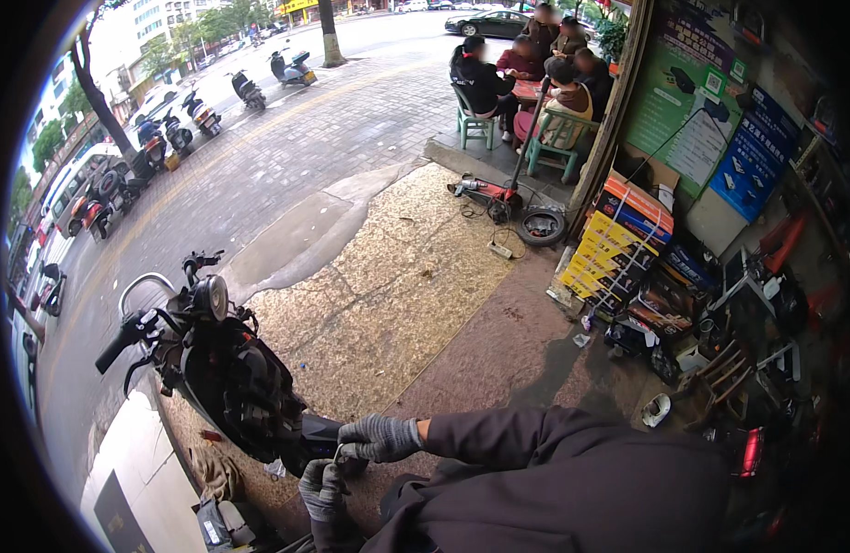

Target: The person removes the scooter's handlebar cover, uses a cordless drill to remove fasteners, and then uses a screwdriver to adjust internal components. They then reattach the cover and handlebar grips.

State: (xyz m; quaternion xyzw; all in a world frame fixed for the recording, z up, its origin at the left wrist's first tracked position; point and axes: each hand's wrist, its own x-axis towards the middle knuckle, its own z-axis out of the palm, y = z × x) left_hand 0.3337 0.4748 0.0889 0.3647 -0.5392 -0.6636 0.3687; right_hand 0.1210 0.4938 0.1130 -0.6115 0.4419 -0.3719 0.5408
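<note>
My right hand, in a grey knitted glove, reaches in from the right over the rear of a partly stripped black scooter. My left hand, gloved the same way, is just below it. Between the fingertips of both hands is a small thin pale piece, too small to name. Just beyond the gloves lies the scooter's dark front fender. Its round headlight and bare handlebar with a black grip stand farther off to the left.
Strapped battery cartons and jumbled parts line the right wall. A loose tyre, a red floor jack and a power strip lie ahead. Several people sit around a table. A cloth lies near the scooter.
</note>
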